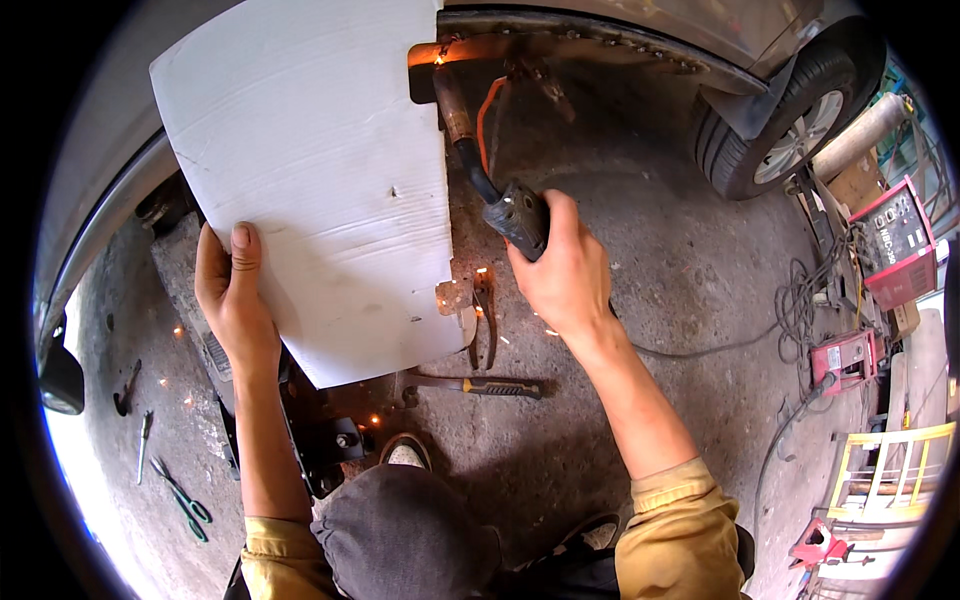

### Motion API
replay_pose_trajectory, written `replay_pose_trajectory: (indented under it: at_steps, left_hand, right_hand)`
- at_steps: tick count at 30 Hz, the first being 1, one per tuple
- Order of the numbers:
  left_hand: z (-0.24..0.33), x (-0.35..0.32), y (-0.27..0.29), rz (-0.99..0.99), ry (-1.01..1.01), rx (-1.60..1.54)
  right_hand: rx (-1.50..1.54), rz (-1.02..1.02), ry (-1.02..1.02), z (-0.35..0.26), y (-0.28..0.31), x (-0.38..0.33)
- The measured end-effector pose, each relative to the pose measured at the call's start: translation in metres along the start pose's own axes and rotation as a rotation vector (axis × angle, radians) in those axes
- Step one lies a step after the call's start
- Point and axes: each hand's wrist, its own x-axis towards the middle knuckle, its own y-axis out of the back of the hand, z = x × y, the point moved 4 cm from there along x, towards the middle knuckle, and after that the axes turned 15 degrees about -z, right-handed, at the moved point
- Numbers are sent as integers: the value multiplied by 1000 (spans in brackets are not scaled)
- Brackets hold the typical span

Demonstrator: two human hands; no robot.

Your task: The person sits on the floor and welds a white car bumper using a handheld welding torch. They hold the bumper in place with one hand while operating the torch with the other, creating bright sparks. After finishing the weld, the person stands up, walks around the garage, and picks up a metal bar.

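My left hand point(238, 305) grips the left edge of a large white cardboard sheet point(320, 190), thumb on its face. The sheet stands between me and part of the car's underside edge. In my right hand point(567, 275) is a black-handled welding torch point(517, 218), its copper-coloured nozzle point(455, 110) pointing up and away. The torch tip meets a bright glowing spot on a metal piece point(425, 85) along the car's sill point(610, 45). Orange light spreads over the metal there, and sparks scatter near the floor.
Below the sheet lie rusty pliers point(484, 320) and a hammer point(490, 387). Green-handled scissors point(190, 505) rest on the floor at left. To the right are a car wheel point(770, 130), red welding machine point(895, 240), coiled cables point(798, 310) and a yellow frame point(838, 470).
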Motion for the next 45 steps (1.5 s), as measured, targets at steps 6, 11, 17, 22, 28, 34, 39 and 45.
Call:
replay_pose_trajectory:
  at_steps: [6,11,17,22,28,34,39,45]
  left_hand:
    - [-1,1,-1,0,-5,22]
    - [-4,1,1,3,2,39]
    - [-3,1,-1,4,12,40]
    - [-2,2,-2,-13,0,21]
    - [-1,2,-2,-11,9,26]
    - [-3,3,-1,-19,7,38]
    - [-1,2,-2,-16,11,30]
    - [-3,1,-7,-27,42,14]
  right_hand:
    - [-6,-7,2,0,2,2]
    - [-4,-2,6,1,1,1]
    - [-5,-4,26,0,3,0]
    - [-4,8,27,0,4,1]
    - [-16,-6,14,0,5,2]
    - [-7,-2,27,-1,5,1]
    - [-5,-13,4,-3,4,2]
    - [-12,-4,19,0,4,1]
